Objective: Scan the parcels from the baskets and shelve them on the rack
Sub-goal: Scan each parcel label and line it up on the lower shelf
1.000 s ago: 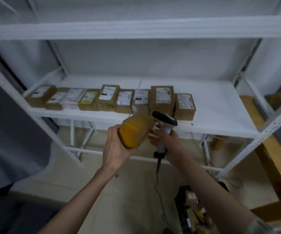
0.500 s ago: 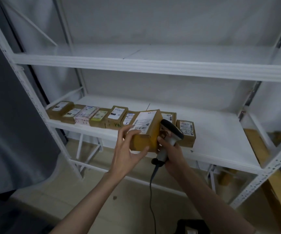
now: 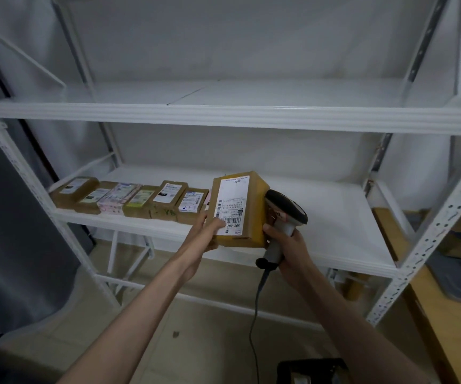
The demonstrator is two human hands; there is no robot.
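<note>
The left hand holds the parcel at mid-frame, thumb lying across the lower edge of its white label and fingers under the box. The right hand is wrapped round the grip of the scanner, whose head sits just beside the parcel's right face; one fingertip looks to touch the box's lower right corner. The parcel hovers over the front edge of the middle shelf, just right of the row of shelved parcels in the left half of the frame.

The step in hand looks like shelving. To do it well, set the box down flat with the label up, next to the last box in the row, and keep its front face in line with the others. The scanner cable hangs below the right hand and should be kept off the shelf edge. The right hand can steady the box with that one finger only, so the left should carry the weight until the base rests fully on the shelf.

Compared with half a second ago, the parcel has been carried further forward and lies flatter, label more squarely upward. The left thumb has come onto the label. The scanner stays pressed close at the right.
</note>
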